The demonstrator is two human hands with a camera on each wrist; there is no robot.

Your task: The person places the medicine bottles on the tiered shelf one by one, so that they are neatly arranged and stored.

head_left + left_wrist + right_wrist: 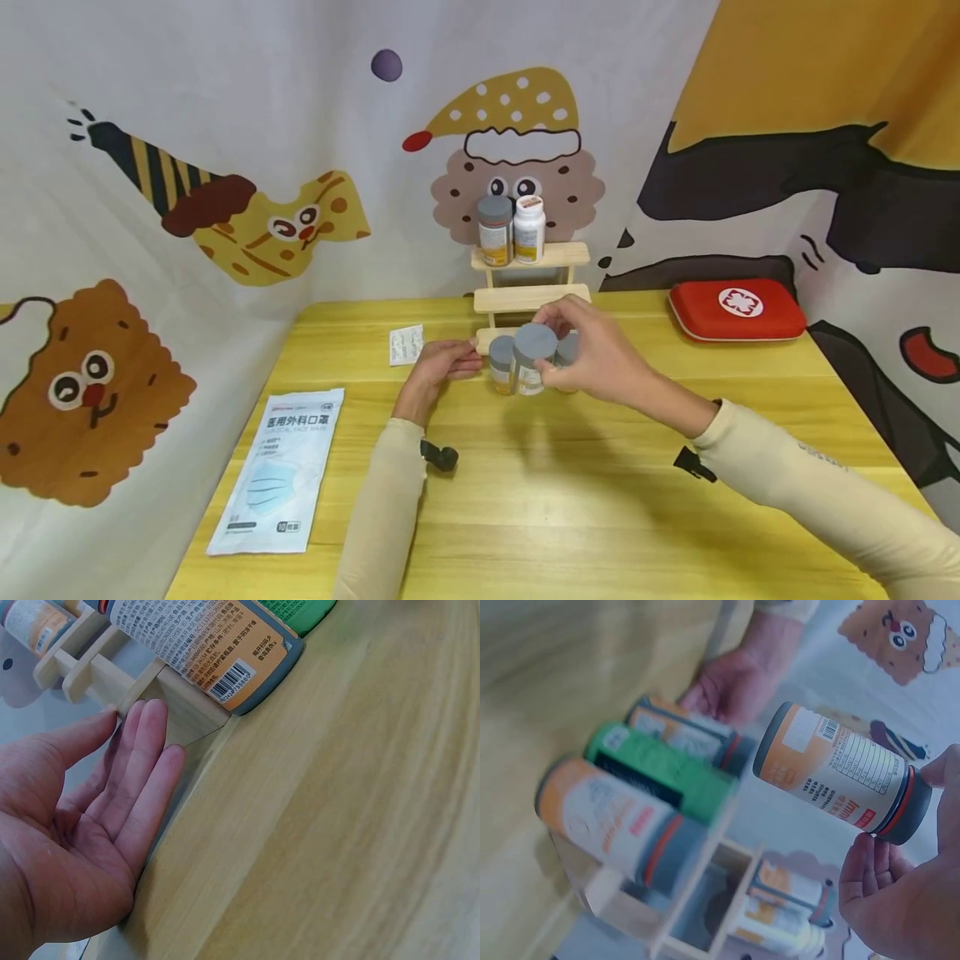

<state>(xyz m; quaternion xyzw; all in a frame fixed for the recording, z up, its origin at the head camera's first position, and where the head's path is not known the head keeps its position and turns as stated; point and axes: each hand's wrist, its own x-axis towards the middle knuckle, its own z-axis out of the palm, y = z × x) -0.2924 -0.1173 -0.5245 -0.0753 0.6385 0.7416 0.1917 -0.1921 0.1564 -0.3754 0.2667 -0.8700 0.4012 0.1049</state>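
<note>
The right hand (596, 354) pinches a grey-capped bottle (840, 776) by its cap, in front of the wooden shelf (532, 297); its orange-and-white label carries a barcode and "Imm". The left hand (444, 367), fingers nearly straight, is at the shelf's left end. Two similar bottles (619, 825) flank a green bottle (660, 772). Left on the tabletop (495, 525), a packet (277, 487) reads "SURGICAL FACE MASK".

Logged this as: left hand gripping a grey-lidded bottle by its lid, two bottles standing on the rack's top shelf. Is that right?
Wrong hand: the right hand grips the grey-lidded bottle by its lid, as the head view shows. Two bottles do stand on the rack's top shelf.
</note>
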